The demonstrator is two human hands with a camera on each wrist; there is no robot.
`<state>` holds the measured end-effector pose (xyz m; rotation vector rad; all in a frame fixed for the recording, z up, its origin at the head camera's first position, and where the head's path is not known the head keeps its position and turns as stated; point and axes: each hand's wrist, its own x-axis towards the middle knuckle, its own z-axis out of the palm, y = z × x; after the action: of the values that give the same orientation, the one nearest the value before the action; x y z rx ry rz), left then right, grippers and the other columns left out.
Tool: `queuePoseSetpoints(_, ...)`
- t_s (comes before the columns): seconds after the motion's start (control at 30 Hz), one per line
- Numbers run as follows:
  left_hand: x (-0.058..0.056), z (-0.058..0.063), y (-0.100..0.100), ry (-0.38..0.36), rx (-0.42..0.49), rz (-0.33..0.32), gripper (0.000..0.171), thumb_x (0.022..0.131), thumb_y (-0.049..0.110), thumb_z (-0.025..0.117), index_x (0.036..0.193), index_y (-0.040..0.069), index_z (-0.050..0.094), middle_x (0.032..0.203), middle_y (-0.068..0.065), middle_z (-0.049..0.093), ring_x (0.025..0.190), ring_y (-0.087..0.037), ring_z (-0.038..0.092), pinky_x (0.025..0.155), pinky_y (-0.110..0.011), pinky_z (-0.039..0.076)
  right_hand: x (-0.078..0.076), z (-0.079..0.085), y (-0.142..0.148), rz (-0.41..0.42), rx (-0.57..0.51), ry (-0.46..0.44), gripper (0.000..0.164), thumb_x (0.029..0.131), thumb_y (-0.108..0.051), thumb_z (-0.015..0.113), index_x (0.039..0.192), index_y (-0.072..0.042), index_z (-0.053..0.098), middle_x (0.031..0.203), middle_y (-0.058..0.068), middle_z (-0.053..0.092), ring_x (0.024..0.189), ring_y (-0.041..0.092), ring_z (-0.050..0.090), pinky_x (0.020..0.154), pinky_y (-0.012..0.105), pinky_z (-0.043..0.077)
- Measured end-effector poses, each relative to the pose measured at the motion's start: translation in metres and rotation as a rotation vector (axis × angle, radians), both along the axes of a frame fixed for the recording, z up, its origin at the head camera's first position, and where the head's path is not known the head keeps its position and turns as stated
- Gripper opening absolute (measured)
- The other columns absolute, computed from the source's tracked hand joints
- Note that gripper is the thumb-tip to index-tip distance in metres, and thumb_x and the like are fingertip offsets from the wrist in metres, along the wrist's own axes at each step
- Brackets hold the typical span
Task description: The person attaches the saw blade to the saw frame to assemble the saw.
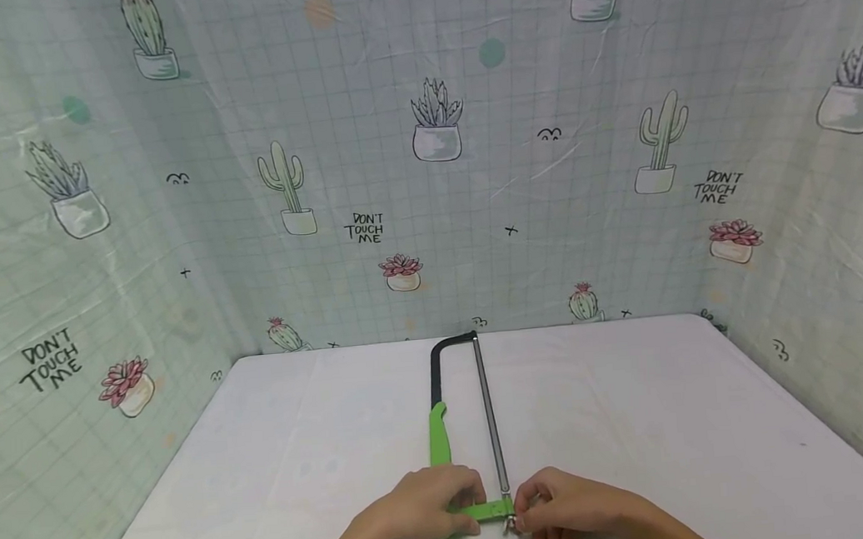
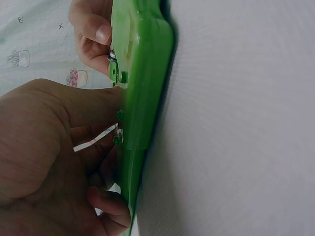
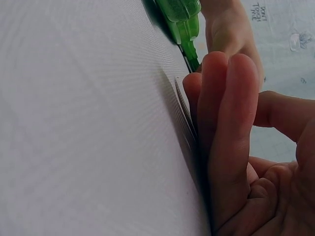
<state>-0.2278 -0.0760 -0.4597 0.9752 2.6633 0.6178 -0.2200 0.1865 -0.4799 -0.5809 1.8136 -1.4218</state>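
Observation:
A hacksaw (image 1: 439,440) lies flat on the table, its black bow pointing away and its green handle towards me. Along its right side runs the grey blade (image 1: 491,420). My left hand (image 1: 426,508) grips the green crosspiece near the handle, thumb and fingers around it; the left wrist view shows the green handle (image 2: 142,73) beside that hand. At the crosspiece's right end, my right hand (image 1: 568,500) pinches the small metal wing nut (image 1: 509,525) between thumb and index finger. Its other fingers (image 3: 236,103) extend down beside the table surface in the right wrist view.
The white table (image 1: 301,446) reaches back to a curtain (image 1: 374,307) printed with cacti, which also stands along both sides. The hacksaw's black bow (image 1: 435,369) ends near the table's far edge.

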Motion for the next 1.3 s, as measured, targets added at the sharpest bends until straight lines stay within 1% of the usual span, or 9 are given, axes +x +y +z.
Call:
queuePoseSetpoints(0.27,-0.002,-0.0027,-0.0014,0.012,-0.002,-0.008,0.02,0.087,0.038,0.079,0.102,0.034,0.067,0.094,0.023,0.06,0.087,0.005,0.054,0.076,-0.024,0.047,-0.0019,0.0001,0.0,0.014,-0.013,-0.002,0.014,0.098,-0.016,0.061,0.1,-0.003,0.068,0.064,-0.002,0.067,0.046,-0.002,0.057,0.045,0.014,0.046)
queuePoseSetpoints(0.57,-0.0025,-0.0043,-0.0021,-0.002,-0.002,-0.008,0.02,0.087,0.038,0.079,0.103,0.034,0.067,0.095,0.023,0.06,0.087,0.006,0.054,0.076,-0.025,0.047,-0.0036,-0.0035,0.0009,0.018,-0.024,-0.026,0.011,0.098,-0.015,0.061,0.1,-0.005,0.065,0.065,-0.004,0.068,0.048,-0.003,0.058,0.046,0.014,0.047)
queuePoseSetpoints(0.87,-0.0024,-0.0046,-0.0022,0.007,-0.005,-0.015,0.021,0.087,0.039,0.079,0.102,0.034,0.067,0.095,0.024,0.06,0.087,0.006,0.054,0.076,-0.024,0.047,-0.0034,-0.0048,0.0013,0.011,-0.025,-0.015,0.01,0.098,-0.015,0.06,0.1,-0.006,0.064,0.065,-0.002,0.068,0.048,-0.002,0.057,0.046,0.015,0.047)
queuePoseSetpoints(1.1,-0.0004,-0.0012,-0.0022,0.008,-0.001,-0.005,0.02,0.086,0.038,0.079,0.102,0.034,0.067,0.095,0.023,0.061,0.088,0.005,0.056,0.076,-0.025,0.048,-0.0027,-0.0042,0.0008,0.007,-0.011,-0.017,0.011,0.097,-0.017,0.06,0.101,-0.007,0.064,0.065,-0.002,0.069,0.048,0.0,0.059,0.047,0.016,0.049)
queuePoseSetpoints(1.3,0.0003,0.0017,-0.0016,0.01,0.005,-0.008,0.021,0.086,0.037,0.079,0.102,0.033,0.067,0.095,0.022,0.061,0.089,0.005,0.056,0.079,-0.025,0.049,-0.0038,-0.0028,0.0016,0.025,-0.021,-0.034,0.011,0.098,-0.017,0.06,0.102,-0.007,0.063,0.065,-0.003,0.07,0.048,0.0,0.061,0.047,0.017,0.05)
